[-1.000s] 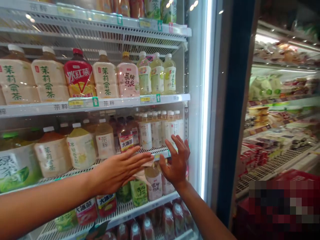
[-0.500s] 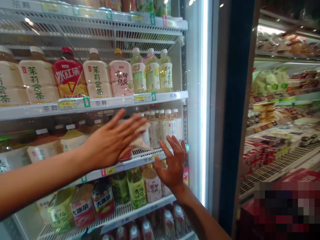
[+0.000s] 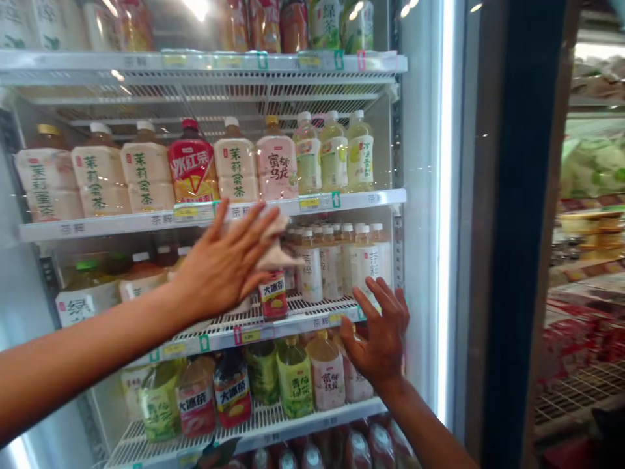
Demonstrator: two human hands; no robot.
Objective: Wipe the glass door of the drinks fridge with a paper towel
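My left hand (image 3: 224, 264) lies flat on the glass door (image 3: 420, 163) of a drinks fridge, fingers stretched out, pressing a crumpled white cloth (image 3: 276, 251) against the pane. It is level with the shelf edge under the big tea bottles (image 3: 234, 166). My right hand (image 3: 381, 335) rests open on the same glass lower right, fingers spread, in front of the small white-capped bottles (image 3: 342, 260). Behind the pane a red-labelled bottle (image 3: 272, 296) stands just below the cloth.
Several wire shelves (image 3: 293, 319) hold rows of bottled tea behind the glass. A dark door frame (image 3: 512, 228) stands to the right of the fridge. Beyond it an open chiller (image 3: 586, 260) displays packaged food.
My left hand has slid the cloth upward across the glass, from the lower shelf to the shelf above. My right hand has stayed flat on the pane. The view has shifted left and up.
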